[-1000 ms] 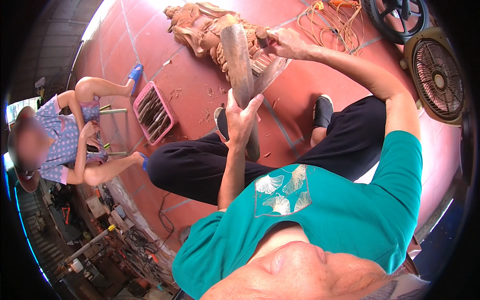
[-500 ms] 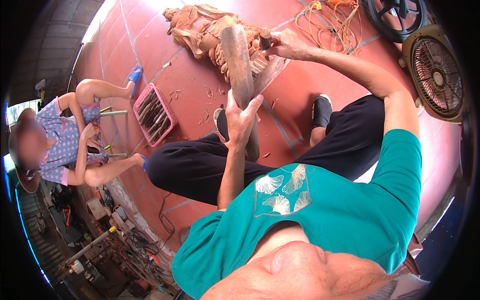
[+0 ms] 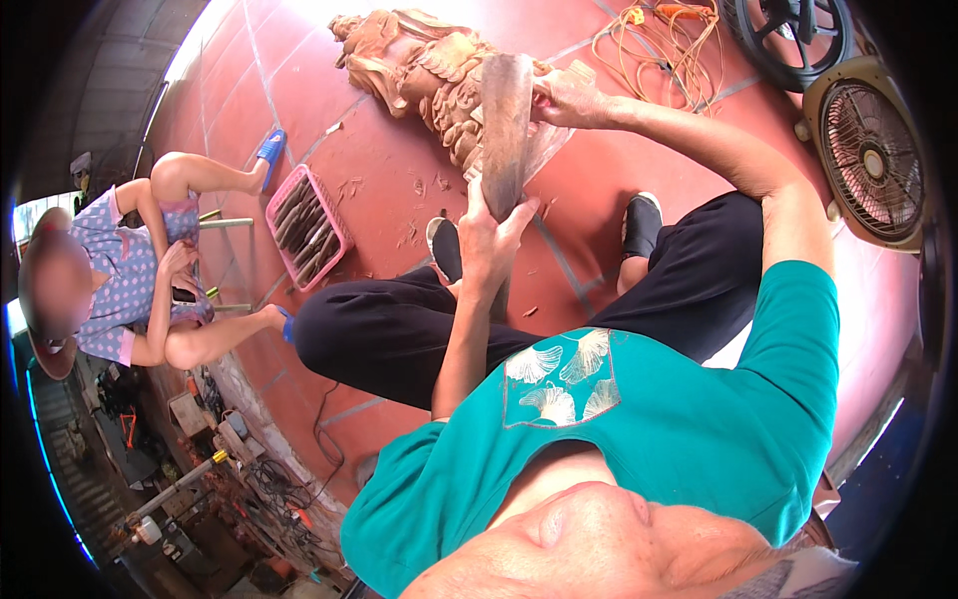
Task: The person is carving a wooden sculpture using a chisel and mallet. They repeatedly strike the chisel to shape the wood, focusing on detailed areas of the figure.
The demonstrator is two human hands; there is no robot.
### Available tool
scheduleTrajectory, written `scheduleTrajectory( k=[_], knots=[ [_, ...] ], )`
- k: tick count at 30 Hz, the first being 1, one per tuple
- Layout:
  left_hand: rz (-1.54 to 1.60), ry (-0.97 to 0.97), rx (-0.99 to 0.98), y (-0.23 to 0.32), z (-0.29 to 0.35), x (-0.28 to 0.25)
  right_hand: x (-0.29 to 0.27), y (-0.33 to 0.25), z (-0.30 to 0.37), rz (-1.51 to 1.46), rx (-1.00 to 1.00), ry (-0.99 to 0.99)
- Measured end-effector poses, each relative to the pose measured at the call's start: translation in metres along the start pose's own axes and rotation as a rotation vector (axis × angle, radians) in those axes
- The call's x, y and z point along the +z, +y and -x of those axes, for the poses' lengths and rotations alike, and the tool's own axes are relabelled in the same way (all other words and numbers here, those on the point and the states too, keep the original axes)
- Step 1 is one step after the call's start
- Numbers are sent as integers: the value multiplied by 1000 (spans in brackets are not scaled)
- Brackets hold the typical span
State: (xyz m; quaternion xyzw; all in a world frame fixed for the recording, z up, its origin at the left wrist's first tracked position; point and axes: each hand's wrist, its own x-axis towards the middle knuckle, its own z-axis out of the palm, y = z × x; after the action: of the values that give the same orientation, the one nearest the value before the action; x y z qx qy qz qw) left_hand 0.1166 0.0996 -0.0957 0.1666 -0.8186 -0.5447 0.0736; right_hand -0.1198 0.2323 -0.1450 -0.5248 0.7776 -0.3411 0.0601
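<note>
My left hand [image 3: 491, 240] is closed around the lower part of a long, flat, grey-brown wooden piece [image 3: 507, 125], which stands tilted in front of me. Its broad side shows, and its lower end passes behind my wrist. At the upper right edge of this wood is my right hand [image 3: 574, 98], fingers curled in. What those fingers hold is mostly hidden by the wood. Just beyond both hands a carved brown wooden figure [image 3: 424, 85] lies on the red tiled floor [image 3: 394, 180].
A pink basket [image 3: 344, 235] of dark, stick-like tools stands to the left, near a seated person [image 3: 150, 265]. Wood shavings [image 3: 409, 235] are scattered about. At right are an orange cable [image 3: 664, 60], a black wheel [image 3: 793, 40] and a box fan [image 3: 871, 160].
The wooden piece has turned and shifted right, showing a broader side. The short dark object seen in my right hand is now hidden behind the wood. My left hand has moved slightly right.
</note>
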Motion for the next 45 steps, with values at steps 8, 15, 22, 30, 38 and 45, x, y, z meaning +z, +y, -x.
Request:
scheduleTrajectory(
  k=[8, 15, 22, 30, 38, 45],
  knots=[
    [-17, 188, 105, 3, 2, 0, 8, -3, -4, -42, -41, 9],
    [237, -42, -150, 3, 0, -6, 5, 17, -1, -141, 71, 106],
    [255, -33, -106, -13, -5, -3, -15, 36, 8, -609, 478, 107],
    [285, -51, -141, 0, -2, -1, -3, 34, 10, -679, 431, 32],
    [290, -49, -129, -12, -4, -1, 1, 40, 4, -618, 328, 46],
    [296, -48, -122, -3, -1, 0, -4, 29, 1, -543, 396, 22]
  ],
)
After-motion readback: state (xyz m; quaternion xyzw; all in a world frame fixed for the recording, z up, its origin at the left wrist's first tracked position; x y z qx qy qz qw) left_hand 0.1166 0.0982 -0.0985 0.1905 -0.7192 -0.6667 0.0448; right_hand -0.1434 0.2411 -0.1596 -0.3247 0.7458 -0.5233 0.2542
